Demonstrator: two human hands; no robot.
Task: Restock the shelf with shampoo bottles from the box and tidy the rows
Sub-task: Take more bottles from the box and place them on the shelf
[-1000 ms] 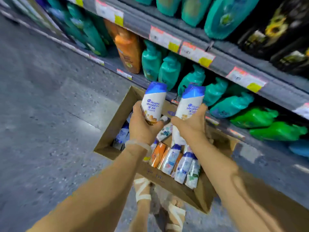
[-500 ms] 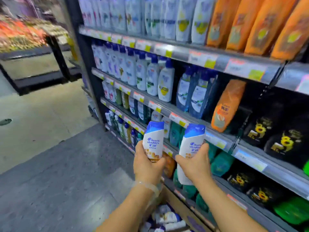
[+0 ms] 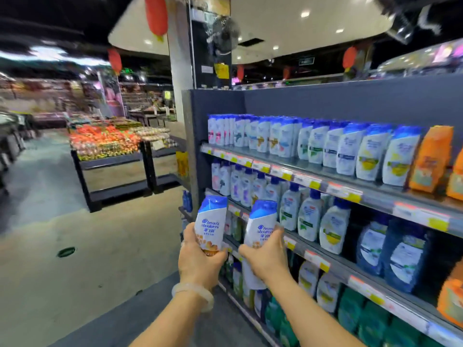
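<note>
white shampoo bottle [image 3: 210, 225] gripped in my left hand [image 3: 200, 261], another [image 3: 261, 226] in my right hand [image 3: 265, 256]; i'd seat both upright at the top shelf [image 3: 295, 171] front edge.

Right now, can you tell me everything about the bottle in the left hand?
The shampoo bottle in the left hand is white, looks like smooth plastic, and has a blue cap on top that appears closed. Blue lettering sits on its front, with an orange-yellow picture near the bottom. It stands upright, tilted slightly, held up in the air in front of the shelf. The left hand grips its lower part, fingers curled round it, hiding its base. It sits close beside the other held bottle but apart from it.
</note>
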